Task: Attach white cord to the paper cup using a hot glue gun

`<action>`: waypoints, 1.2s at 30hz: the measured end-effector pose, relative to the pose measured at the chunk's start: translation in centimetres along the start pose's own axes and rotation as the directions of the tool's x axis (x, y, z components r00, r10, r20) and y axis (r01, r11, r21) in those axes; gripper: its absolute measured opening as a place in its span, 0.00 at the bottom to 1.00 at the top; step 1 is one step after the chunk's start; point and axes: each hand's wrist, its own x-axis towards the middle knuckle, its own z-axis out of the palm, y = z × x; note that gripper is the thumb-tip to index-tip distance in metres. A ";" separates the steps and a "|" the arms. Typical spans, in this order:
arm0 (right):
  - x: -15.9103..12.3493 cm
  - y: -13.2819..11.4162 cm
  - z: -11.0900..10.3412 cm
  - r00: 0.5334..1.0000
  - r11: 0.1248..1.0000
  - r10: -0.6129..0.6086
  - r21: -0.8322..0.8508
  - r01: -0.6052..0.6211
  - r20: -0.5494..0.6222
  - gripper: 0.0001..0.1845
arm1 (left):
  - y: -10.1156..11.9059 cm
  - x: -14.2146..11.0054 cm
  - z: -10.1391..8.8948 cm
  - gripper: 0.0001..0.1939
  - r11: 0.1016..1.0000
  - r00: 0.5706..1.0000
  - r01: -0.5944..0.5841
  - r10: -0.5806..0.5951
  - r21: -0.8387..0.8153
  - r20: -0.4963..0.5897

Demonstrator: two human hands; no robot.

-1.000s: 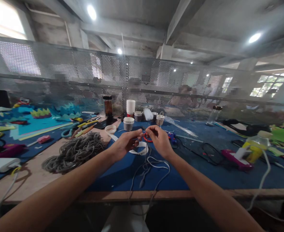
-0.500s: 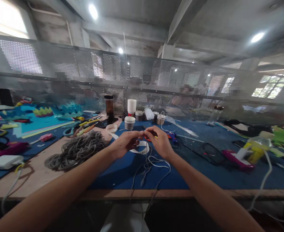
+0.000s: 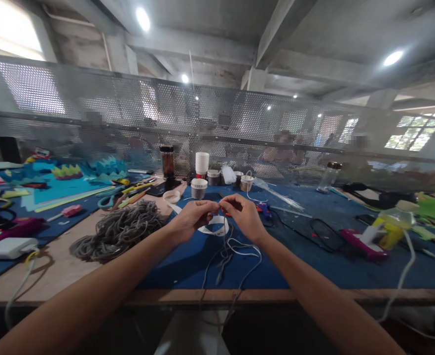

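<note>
My left hand (image 3: 196, 216) and my right hand (image 3: 242, 213) meet above the blue mat, thumbs and forefingers pinched close together at the tips. Thin grey cord (image 3: 222, 266) runs up from the mat towards both sets of fingertips; the pinched bit is small and mostly hidden. A white printed paper strip (image 3: 217, 228) curls on the mat just beyond and below the hands. Beside the cord lies a loop of white cord (image 3: 258, 252). Partly behind my right hand is a blue and orange tool (image 3: 265, 209).
To the left lies a heap of grey cord (image 3: 123, 231). Cord-wrapped paper cups (image 3: 199, 189), a stack of white cups (image 3: 201, 161) and a dark-lidded jar (image 3: 167, 162) stand behind. A magenta glue gun (image 3: 363, 244) and a yellow bottle (image 3: 395, 227) are at right. A perforated screen (image 3: 235, 118) closes the back.
My fingertips have shifted very slightly, the left fingers straightening a little while both hands stay together. Everything on the table looks unmoved.
</note>
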 end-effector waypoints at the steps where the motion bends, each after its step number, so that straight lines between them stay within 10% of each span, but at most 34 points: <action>1: 0.0 0.0 0.0 1.000 1.000 0.011 0.010 -0.011 0.005 0.12 | 0.0 0.0 0.0 0.09 1.000 1.000 -0.004 0.004 0.001 -0.003; 11: -0.1 -0.6 0.1 1.000 1.000 0.027 0.005 -0.027 0.011 0.11 | -0.4 0.1 -0.4 0.09 0.999 1.000 -0.031 0.031 0.015 -0.004; 25: -0.7 -0.2 0.2 0.976 0.891 -0.218 -0.408 0.198 -0.002 0.09 | -0.3 0.1 0.0 0.09 0.957 0.966 -0.164 0.205 0.238 -0.159; 36: -0.6 -0.6 0.0 0.970 0.880 -0.241 -0.421 0.222 0.007 0.10 | 0.0 0.0 -0.3 0.08 0.903 0.964 -0.215 0.256 0.372 -0.064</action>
